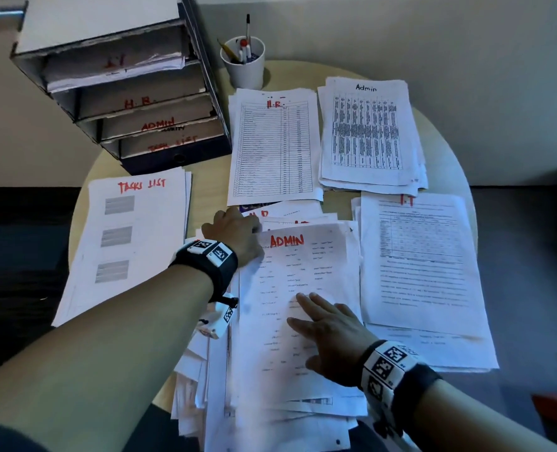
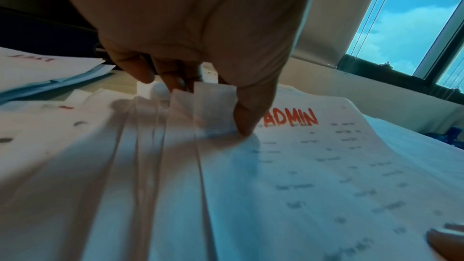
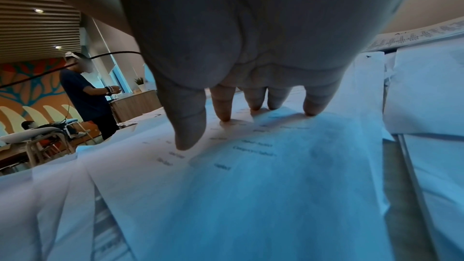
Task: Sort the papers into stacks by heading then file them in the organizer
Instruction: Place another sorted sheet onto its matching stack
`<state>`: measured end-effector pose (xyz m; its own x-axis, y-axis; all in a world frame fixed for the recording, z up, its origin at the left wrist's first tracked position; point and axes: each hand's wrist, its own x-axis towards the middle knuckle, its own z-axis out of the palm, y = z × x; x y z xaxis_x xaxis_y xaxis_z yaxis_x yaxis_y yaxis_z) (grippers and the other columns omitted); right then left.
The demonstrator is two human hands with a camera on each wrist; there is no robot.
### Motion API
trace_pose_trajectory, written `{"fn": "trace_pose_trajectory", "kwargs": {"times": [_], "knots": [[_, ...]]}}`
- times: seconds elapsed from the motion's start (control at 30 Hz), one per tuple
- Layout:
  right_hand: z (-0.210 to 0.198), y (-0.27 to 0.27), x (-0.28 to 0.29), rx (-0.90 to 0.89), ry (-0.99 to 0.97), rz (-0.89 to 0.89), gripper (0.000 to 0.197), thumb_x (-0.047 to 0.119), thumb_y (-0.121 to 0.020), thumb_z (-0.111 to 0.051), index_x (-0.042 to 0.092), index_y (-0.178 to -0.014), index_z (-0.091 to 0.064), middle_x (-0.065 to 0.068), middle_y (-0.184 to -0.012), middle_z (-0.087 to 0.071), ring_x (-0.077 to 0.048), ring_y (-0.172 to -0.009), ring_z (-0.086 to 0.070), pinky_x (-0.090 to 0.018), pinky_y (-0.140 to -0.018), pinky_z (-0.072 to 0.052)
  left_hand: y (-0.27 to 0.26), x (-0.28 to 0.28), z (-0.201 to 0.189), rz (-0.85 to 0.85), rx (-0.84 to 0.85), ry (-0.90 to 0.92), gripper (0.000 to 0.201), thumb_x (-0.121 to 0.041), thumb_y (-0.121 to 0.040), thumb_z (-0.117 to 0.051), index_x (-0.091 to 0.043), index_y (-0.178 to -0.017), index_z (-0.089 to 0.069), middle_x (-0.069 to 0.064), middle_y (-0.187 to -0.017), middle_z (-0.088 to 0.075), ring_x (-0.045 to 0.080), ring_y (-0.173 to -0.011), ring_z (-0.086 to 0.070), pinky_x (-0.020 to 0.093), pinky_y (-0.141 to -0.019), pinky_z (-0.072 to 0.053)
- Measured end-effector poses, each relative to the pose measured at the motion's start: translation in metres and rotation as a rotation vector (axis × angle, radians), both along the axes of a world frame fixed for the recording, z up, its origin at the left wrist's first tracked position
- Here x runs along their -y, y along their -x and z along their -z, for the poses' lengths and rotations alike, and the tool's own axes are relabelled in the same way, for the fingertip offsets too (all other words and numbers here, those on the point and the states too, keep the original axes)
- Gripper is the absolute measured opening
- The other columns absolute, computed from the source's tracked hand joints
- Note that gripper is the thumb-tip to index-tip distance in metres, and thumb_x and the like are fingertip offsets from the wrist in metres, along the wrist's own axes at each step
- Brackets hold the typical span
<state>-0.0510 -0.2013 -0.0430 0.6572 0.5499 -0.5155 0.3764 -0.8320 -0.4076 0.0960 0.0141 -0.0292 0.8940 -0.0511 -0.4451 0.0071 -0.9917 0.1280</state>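
Note:
An unsorted pile point(image 1: 205, 396) of papers lies at the table's near edge, topped by a sheet headed ADMIN point(image 1: 303, 278) in red. My left hand point(image 1: 243, 230) pinches that sheet's top-left corner. In the left wrist view its thumb point(image 2: 247, 118) presses down beside the ADMIN heading point(image 2: 291, 119) and the fingers curl behind the corner. My right hand point(image 1: 316, 321) rests flat on the sheet's middle, fingers straight. Sorted stacks lie around: Tasks List point(image 1: 133, 243), H.R. point(image 1: 274, 148), Admin point(image 1: 368, 132), I.T point(image 1: 417, 256). The organizer point(image 1: 124, 93) stands at the back left.
A white cup of pens point(image 1: 243, 63) stands behind the H.R. stack, beside the organizer. The round table point(image 1: 205, 187) shows bare wood between the stacks. The unsorted pile hangs over the near edge. In the right wrist view a person point(image 3: 85, 94) stands far off.

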Motion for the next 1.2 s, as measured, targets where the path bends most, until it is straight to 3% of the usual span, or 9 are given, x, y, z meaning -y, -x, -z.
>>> {"fn": "trace_pose_trajectory", "kwargs": {"times": [0.17, 0.3, 0.43, 0.5, 0.63, 0.77, 0.87, 1.0, 1.2], "knots": [[-0.003, -0.002, 0.003, -0.04, -0.085, 0.063, 0.064, 0.044, -0.084, -0.065, 0.036, -0.144, -0.042, 0.009, -0.164, -0.008, -0.013, -0.151, -0.006, -0.039, -0.122, -0.014, 0.025, -0.019, -0.011, 0.226, 0.233, 0.229, 0.023, -0.032, -0.096, -0.053, -0.025, -0.106, -0.072, 0.0, -0.101, -0.061, 0.027, -0.1, -0.054, 0.04, -0.083, -0.046], [0.005, -0.003, 0.023, 0.206, -0.543, 0.759, 0.032, 0.024, -0.076, -0.082, 0.023, -0.106, -0.07, 0.011, -0.116, -0.064, -0.013, -0.101, -0.065, -0.026, -0.085, -0.053, 0.068, -0.03, -0.023, 0.225, 0.38, 0.529, 0.033, -0.028, -0.09, -0.047, -0.017, -0.104, -0.075, 0.001, -0.098, -0.073, 0.02, -0.09, -0.065, 0.029, -0.077, -0.053], [-0.003, -0.014, 0.044, 0.327, -0.707, 1.359, 0.059, 0.013, -0.07, -0.086, 0.016, -0.119, -0.054, 0.0, -0.11, -0.058, -0.016, -0.096, -0.061, -0.018, -0.071, -0.047, 0.095, -0.038, -0.02, 0.295, 0.53, 0.518, 0.018, -0.023, -0.091, -0.058, -0.017, -0.097, -0.074, -0.001, -0.09, -0.072, 0.016, -0.083, -0.063, 0.023, -0.073, -0.046], [-0.012, -0.02, 0.047, 0.241, -0.748, 1.247, 0.061, 0.012, -0.071, -0.085, 0.025, -0.123, -0.055, 0.008, -0.112, -0.061, -0.006, -0.102, -0.059, -0.019, -0.08, -0.045, 0.096, -0.038, -0.022, 0.318, 0.552, 0.523, 0.016, -0.025, -0.091, -0.059, -0.017, -0.094, -0.074, -0.001, -0.087, -0.072, 0.016, -0.081, -0.061, 0.019, -0.072, -0.042], [-0.012, -0.031, 0.047, 0.156, -0.726, 1.049, 0.038, 0.007, -0.074, -0.083, 0.041, -0.088, -0.073, 0.012, -0.088, -0.075, -0.014, -0.088, -0.069, -0.039, -0.085, -0.055, 0.088, -0.034, -0.032, 0.317, 0.458, 0.574, 0.028, -0.035, -0.095, -0.051, -0.017, -0.094, -0.073, -0.003, -0.089, -0.071, 0.012, -0.082, -0.059, 0.022, -0.073, -0.045], [-0.007, -0.031, 0.053, 0.089, -0.747, 1.03, 0.035, 0.003, -0.077, -0.078, 0.038, -0.077, -0.073, 0.007, -0.073, -0.072, -0.014, -0.072, -0.065, -0.037, -0.075, -0.052, 0.067, -0.037, -0.026, -0.027, 0.282, 0.74, 0.035, -0.023, -0.092, -0.043, -0.014, -0.114, -0.069, 0.0, -0.108, -0.067, 0.014, -0.099, -0.061, 0.024, -0.089, -0.048], [-0.002, -0.022, 0.057, 0.04, -0.759, 1.023, 0.034, -0.002, -0.077, -0.076, 0.031, -0.075, -0.074, 0.002, -0.074, -0.071, -0.008, -0.068, -0.061, -0.03, -0.071, -0.048, 0.038, -0.038, -0.014, 0.052, 0.203, 0.468, 0.047, -0.021, -0.09, -0.044, -0.012, -0.134, -0.058, 0.01, -0.131, -0.057, 0.027, -0.12, -0.053, 0.03, -0.101, -0.041], [0.002, -0.012, 0.055, 0.004, -0.743, 0.98, 0.037, -0.005, -0.075, -0.077, 0.032, -0.073, -0.075, 0.01, -0.077, -0.074, -0.001, -0.072, -0.064, -0.015, -0.071, -0.048, 0.013, -0.021, -0.004, 0.243, -0.012, -0.043, 0.075, -0.052, -0.084, -0.067, -0.028, -0.148, -0.037, 0.004, -0.146, -0.039, 0.03, -0.133, -0.035, 0.045, -0.104, -0.037], [0.006, -0.008, 0.056, 0.048, -0.755, 1.001, 0.029, -0.004, -0.076, -0.077, 0.023, -0.069, -0.075, 0.011, -0.074, -0.073, 0.002, -0.07, -0.064, -0.009, -0.068, -0.046, 0.005, -0.014, 0.005, 0.086, -0.027, -0.086, 0.077, -0.059, -0.063, -0.078, -0.029, -0.127, -0.047, 0.004, -0.128, -0.042, 0.029, -0.122, -0.039, 0.048, -0.097, -0.037]]}}
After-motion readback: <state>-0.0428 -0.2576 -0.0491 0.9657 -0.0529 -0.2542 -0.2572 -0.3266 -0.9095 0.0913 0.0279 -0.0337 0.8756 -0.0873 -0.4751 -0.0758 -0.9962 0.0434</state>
